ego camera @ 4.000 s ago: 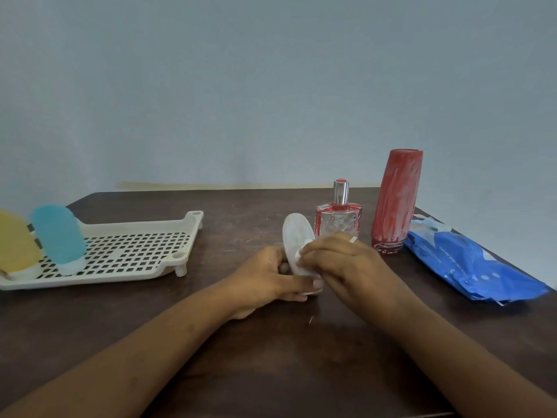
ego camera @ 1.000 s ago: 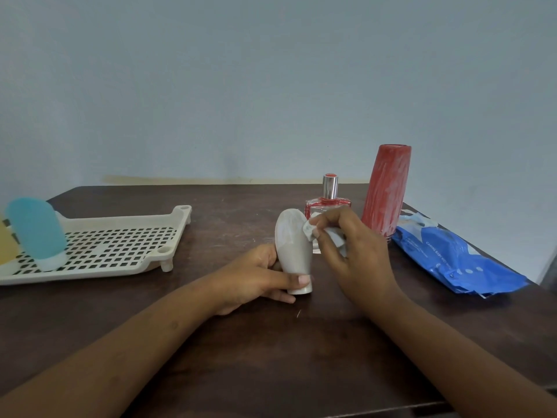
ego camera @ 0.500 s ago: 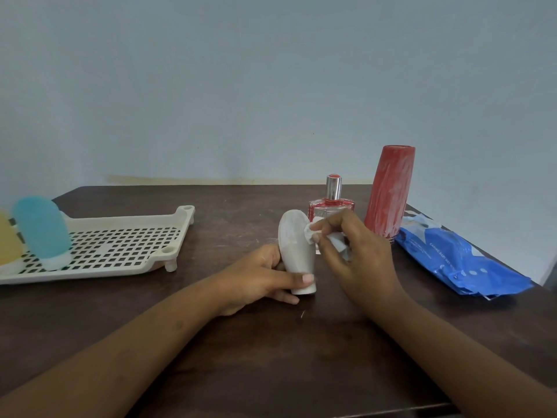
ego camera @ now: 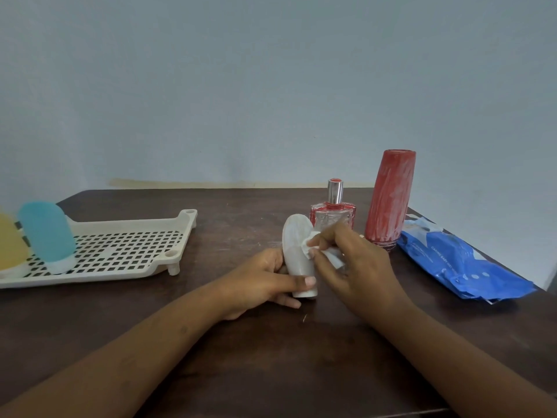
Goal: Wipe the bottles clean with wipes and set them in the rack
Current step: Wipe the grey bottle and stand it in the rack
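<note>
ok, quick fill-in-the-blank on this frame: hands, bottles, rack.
The left hand grips a bottle whose colour is ___.
The right hand pinches a ___ against that bottle.
The blue bottle and yellow bottle stand in the ___.
Beside the wipes pack stands a tall bottle whose colour is ___.
Missing words: white; wipe; rack; red.
</note>
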Action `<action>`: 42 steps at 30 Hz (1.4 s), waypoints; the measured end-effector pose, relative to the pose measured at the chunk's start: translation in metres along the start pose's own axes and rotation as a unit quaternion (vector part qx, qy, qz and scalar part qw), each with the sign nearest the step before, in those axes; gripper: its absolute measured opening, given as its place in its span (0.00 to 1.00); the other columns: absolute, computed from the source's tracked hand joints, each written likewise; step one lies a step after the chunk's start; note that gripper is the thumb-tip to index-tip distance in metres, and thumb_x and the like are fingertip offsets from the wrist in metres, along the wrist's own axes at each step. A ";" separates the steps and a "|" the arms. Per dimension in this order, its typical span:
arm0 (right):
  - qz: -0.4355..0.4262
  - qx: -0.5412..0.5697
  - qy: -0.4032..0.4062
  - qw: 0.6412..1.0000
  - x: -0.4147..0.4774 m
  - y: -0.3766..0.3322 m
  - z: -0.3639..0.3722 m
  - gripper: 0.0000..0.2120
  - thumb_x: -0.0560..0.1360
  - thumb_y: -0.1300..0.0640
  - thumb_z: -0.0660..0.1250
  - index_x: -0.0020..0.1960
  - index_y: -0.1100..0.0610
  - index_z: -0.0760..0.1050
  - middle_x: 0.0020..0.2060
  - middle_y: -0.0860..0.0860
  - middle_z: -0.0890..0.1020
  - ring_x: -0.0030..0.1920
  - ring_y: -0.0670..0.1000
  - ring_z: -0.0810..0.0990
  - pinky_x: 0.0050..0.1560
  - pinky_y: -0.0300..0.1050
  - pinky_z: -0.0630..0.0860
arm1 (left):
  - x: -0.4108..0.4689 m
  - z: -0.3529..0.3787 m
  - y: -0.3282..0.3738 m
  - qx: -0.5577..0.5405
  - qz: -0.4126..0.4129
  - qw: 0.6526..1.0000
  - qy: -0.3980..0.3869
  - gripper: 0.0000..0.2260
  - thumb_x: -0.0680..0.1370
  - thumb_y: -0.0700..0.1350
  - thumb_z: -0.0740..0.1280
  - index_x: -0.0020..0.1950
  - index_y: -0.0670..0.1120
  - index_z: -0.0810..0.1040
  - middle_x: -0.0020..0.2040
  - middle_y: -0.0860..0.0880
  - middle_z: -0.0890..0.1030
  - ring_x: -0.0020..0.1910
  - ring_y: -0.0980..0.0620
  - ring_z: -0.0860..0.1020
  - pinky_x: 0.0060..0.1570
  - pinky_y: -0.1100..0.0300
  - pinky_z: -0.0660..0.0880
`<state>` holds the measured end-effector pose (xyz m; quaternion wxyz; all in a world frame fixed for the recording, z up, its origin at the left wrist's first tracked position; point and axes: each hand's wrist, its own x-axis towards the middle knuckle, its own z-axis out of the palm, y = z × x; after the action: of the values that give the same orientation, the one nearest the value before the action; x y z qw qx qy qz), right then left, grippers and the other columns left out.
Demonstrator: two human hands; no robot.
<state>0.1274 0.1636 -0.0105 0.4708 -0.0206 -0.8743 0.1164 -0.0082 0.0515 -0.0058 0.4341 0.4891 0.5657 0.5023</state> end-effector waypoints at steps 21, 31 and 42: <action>0.035 -0.002 0.023 0.999 0.006 0.001 0.000 0.13 0.75 0.60 0.68 0.52 0.47 0.68 0.46 0.42 0.78 0.48 0.42 0.76 0.47 0.31 0.72 | 0.001 0.005 -0.001 0.036 0.020 0.999 0.014 0.12 0.75 0.41 0.70 0.58 0.45 0.76 0.44 0.50 0.84 0.45 0.54 0.83 0.35 0.64 0.79; 0.067 0.027 0.033 0.997 0.010 0.004 -0.004 0.14 0.75 0.61 0.68 0.51 0.46 0.67 0.43 0.36 0.76 0.48 0.36 0.76 0.45 0.29 0.72 | 0.000 0.008 -0.002 0.043 0.017 0.998 0.042 0.11 0.74 0.43 0.72 0.56 0.45 0.77 0.44 0.48 0.85 0.46 0.51 0.84 0.32 0.64 0.77; 0.029 -0.036 0.010 0.999 0.011 0.006 -0.002 0.12 0.74 0.60 0.68 0.49 0.48 0.67 0.43 0.42 0.78 0.44 0.42 0.74 0.42 0.30 0.70 | -0.002 0.010 0.002 0.047 0.017 0.998 0.048 0.10 0.75 0.43 0.71 0.56 0.46 0.78 0.44 0.48 0.85 0.46 0.49 0.84 0.32 0.64 0.78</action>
<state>0.1225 0.1710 -0.0017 0.4745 -0.0639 -0.8724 0.0982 0.0022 0.0514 -0.0054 0.3742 0.4939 0.6005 0.5054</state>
